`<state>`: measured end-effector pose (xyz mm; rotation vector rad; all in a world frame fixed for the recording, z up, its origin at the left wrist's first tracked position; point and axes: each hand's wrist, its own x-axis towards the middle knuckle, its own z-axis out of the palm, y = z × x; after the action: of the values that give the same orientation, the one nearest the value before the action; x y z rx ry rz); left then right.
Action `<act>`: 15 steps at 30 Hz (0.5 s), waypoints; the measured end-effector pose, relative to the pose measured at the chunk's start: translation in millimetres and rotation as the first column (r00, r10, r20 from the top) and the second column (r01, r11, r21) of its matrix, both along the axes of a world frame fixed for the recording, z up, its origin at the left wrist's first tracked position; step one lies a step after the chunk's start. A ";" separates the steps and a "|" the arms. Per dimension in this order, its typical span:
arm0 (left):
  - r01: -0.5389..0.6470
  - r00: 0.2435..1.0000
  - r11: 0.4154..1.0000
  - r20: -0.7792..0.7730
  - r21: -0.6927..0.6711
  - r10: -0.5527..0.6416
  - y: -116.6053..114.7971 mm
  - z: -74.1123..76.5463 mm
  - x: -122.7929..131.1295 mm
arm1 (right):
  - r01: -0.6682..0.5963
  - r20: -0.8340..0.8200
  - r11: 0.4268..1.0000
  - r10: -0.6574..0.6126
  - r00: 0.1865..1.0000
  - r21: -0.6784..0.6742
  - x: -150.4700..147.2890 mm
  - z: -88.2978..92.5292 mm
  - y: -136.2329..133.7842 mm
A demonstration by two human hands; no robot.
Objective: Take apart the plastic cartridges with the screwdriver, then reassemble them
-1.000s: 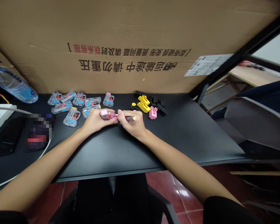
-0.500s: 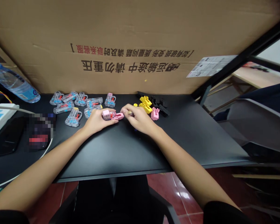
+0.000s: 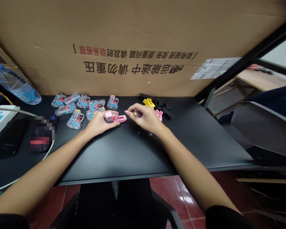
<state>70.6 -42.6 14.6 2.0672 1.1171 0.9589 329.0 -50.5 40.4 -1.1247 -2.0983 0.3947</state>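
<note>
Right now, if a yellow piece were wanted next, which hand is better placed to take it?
Probably the right hand: it is much nearer the yellow piece, though it also holds a gold-ended object. The left hand is farther off, holding a pink-and-clear piece.

Pink piece (image 3: 115,118), seemingly plastic, in left hand (image 3: 98,123)

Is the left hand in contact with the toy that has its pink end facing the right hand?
Touching: the head view shows the left hand curled around the toy, its pink end jutting out.
</note>
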 end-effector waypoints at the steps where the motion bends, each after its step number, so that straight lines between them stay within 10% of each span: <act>1: 0.013 1.000 1.000 -0.005 -0.005 -0.013 -0.3 0.6 -0.5 | 0.049 0.031 0.999 -0.049 0.998 -0.007 5.4 1.9 3.2; 9: 0.104 0.994 0.994 -0.029 -0.031 -0.105 -3.1 3.5 -1.8 | 0.113 0.399 0.986 -0.055 0.915 -0.122 16.2 -8.5 13.6; 15: 0.139 0.990 0.988 -0.029 -0.062 -0.141 -3.5 3.2 -3.6 | 0.030 0.191 0.989 -0.001 0.981 -0.148 5.8 -0.1 5.4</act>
<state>67.0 -46.1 17.9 2.0888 0.9903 0.8161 334.8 -45.1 40.3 -1.3114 -2.2547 0.4595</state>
